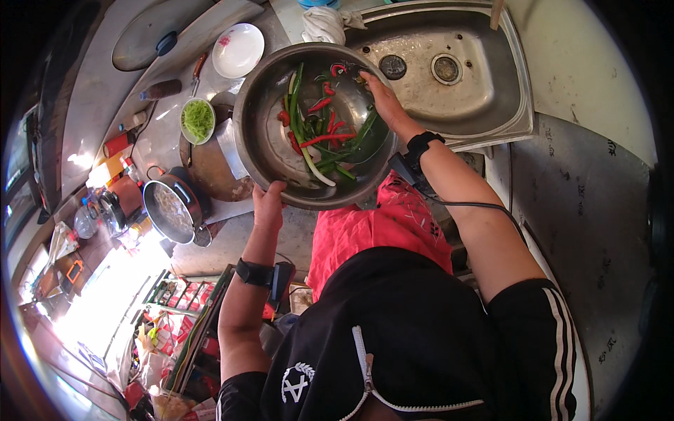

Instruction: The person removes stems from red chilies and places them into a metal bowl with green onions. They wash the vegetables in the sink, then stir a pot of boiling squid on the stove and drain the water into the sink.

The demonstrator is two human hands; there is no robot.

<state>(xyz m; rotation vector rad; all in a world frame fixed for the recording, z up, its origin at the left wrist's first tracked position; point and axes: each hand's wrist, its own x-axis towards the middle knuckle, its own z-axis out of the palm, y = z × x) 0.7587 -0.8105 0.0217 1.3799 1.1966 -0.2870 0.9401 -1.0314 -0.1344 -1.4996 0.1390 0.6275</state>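
Both hands carry a wide stainless steel basin (274, 158), just left of the sink. My left hand (268, 202) grips its near left rim, thumb on top. My right hand (384, 100) holds the right rim, its fingertips over the inside edge; the fingers under the rim are hidden. In the basin lie several red chili peppers (319, 104), green onion stalks (296, 100) and other dark green vegetable pieces (363, 137), with some water around them. Partly beneath the basin's left side are a cleaver's blade (231, 147) and a round cutting board (210, 171).
A steel sink (474, 105) adjoins on the right, with a white cloth (324, 25) at its corner. Leftward stand a bowl of shredded green vegetable (198, 121), a white plate (238, 51), a knife (197, 71) and a pot of liquid (168, 210). A crowded rack (179, 316) stands lower left.
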